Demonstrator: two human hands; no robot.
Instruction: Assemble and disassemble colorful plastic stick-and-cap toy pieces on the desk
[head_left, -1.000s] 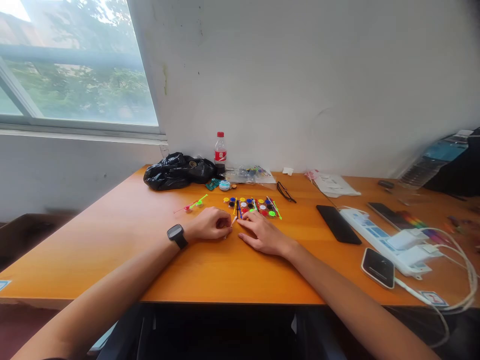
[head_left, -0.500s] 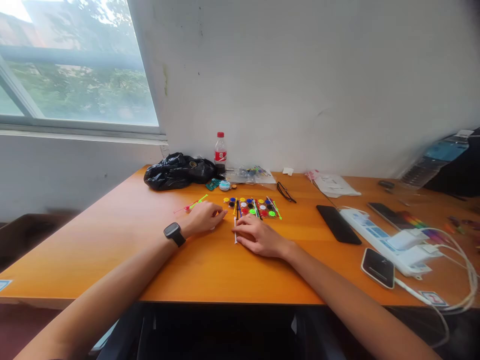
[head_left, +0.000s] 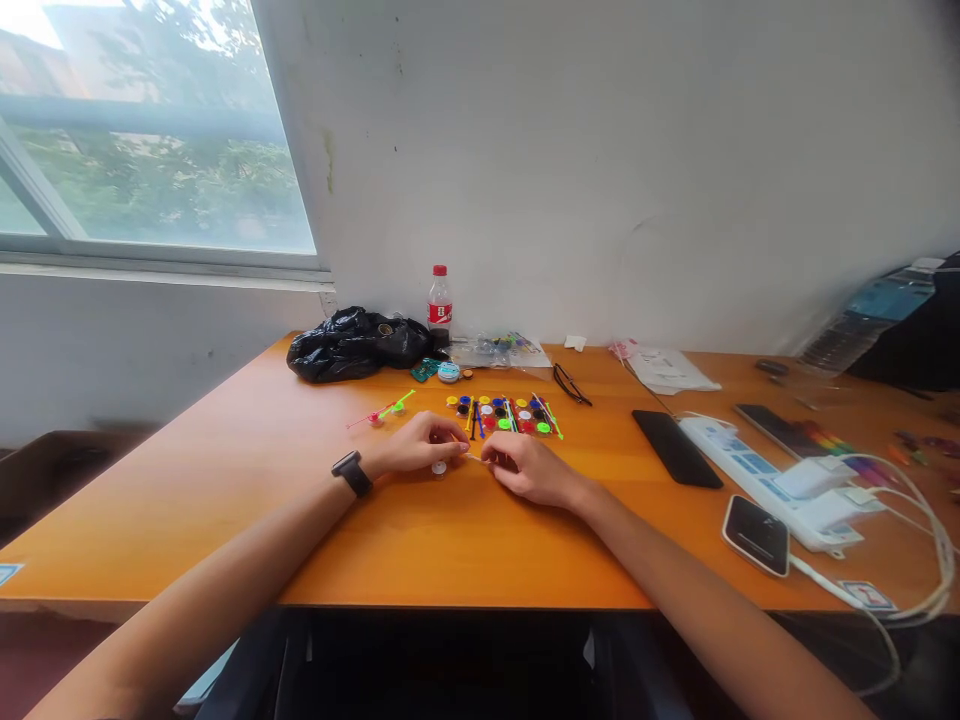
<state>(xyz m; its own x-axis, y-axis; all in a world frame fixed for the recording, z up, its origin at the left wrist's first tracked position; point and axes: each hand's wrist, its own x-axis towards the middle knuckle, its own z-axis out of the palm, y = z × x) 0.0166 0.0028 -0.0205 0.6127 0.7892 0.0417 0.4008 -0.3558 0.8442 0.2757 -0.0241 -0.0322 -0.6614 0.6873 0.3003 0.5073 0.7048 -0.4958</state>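
My left hand (head_left: 421, 444), a black watch on its wrist, and my right hand (head_left: 525, 468) meet over the orange table (head_left: 225, 480). Both pinch the ends of a thin white stick (head_left: 475, 458) held between them. A small white disc (head_left: 439, 467) lies on the table just below my left fingers. Behind the hands lies a cluster of several coloured discs and sticks (head_left: 504, 413). A pink and green stick piece (head_left: 386, 412) rests to the left.
A black plastic bag (head_left: 352, 342), a red-capped bottle (head_left: 439, 305) and glasses (head_left: 571, 384) sit near the wall. To the right lie a black phone (head_left: 676, 448), a white power strip (head_left: 772, 480) with cables, and another phone (head_left: 756, 535).
My right hand lifted the white stick off the table and turned it sideways. My left hand came back to pinch its other end. A small white disc now shows under my left fingers.
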